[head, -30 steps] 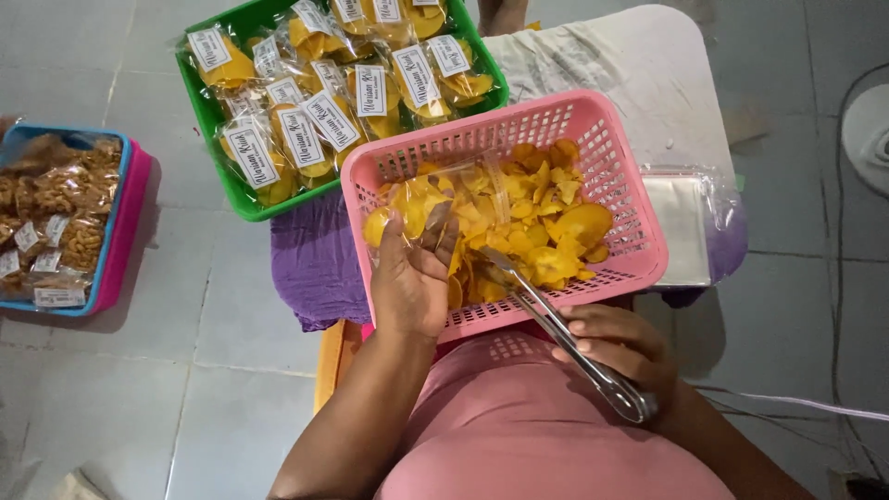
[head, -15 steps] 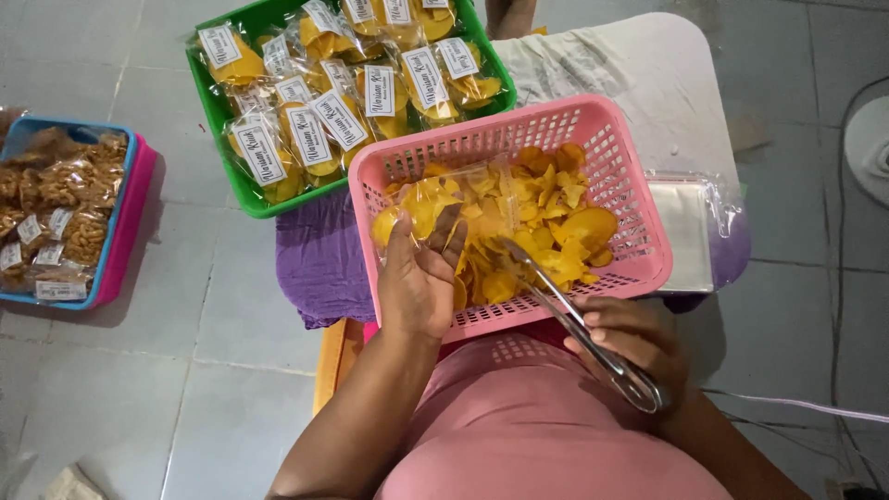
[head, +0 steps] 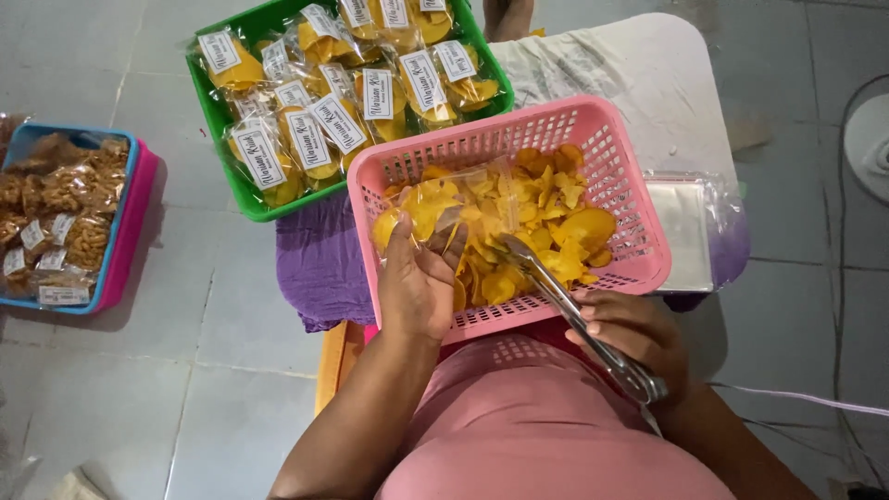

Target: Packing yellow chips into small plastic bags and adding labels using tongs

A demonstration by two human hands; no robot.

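Observation:
A pink plastic basket (head: 619, 139) rests on my lap, filled with loose yellow chips (head: 565, 227). My left hand (head: 419, 282) holds a clear plastic bag (head: 456, 206) partly filled with chips over the basket's left side. My right hand (head: 634, 335) grips metal tongs (head: 567, 310), whose tips reach into the chips beside the bag's mouth.
A green basket (head: 215, 106) of sealed, labelled chip bags stands on the tiled floor behind the pink one. A blue-and-pink tray (head: 118, 236) of brown snack packs lies far left. A stack of empty clear bags (head: 687, 222) lies on purple cloth to the right.
The view has shifted slightly. The tongs' tips have moved in toward the bag's mouth, and my left hand has tilted the bag up.

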